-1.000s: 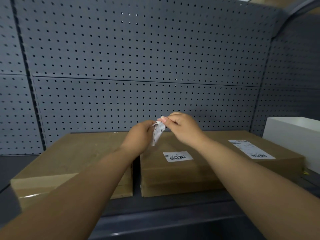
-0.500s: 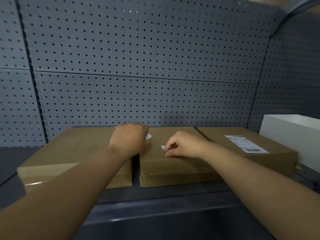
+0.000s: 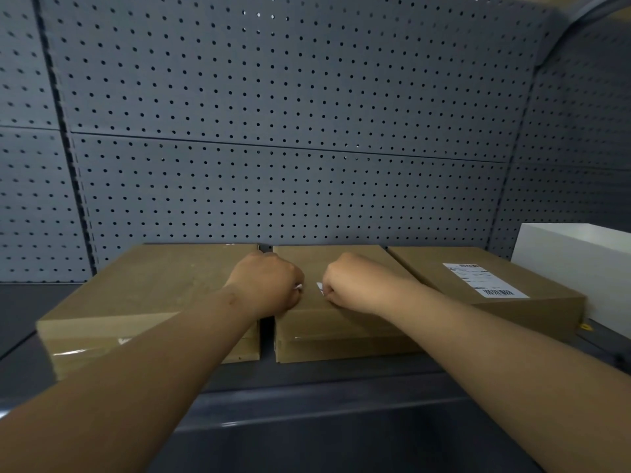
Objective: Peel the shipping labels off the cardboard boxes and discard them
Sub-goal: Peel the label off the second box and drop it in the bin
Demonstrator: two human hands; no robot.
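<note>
Three flat cardboard boxes lie side by side on a grey shelf. My left hand point(image 3: 268, 285) is curled round a crumpled peeled label point(image 3: 298, 287), a white scrap of which shows at its fingers, above the gap between the left box point(image 3: 153, 291) and the middle box point(image 3: 341, 326). My right hand point(image 3: 355, 285) rests on the middle box with its fingertips at the left edge of the small barcode label point(image 3: 320, 288), most of it hidden beneath the hand. The right box point(image 3: 532, 312) carries a large white shipping label point(image 3: 485, 279).
A white box point(image 3: 580, 261) stands at the far right of the shelf. Grey pegboard panels point(image 3: 290, 131) close the back and sides. The shelf's front lip point(image 3: 307, 404) runs below the boxes.
Both hands dropped from holding the peeled label up between them. The left hand kept the crumpled label, and the right hand moved down onto the middle box's barcode label.
</note>
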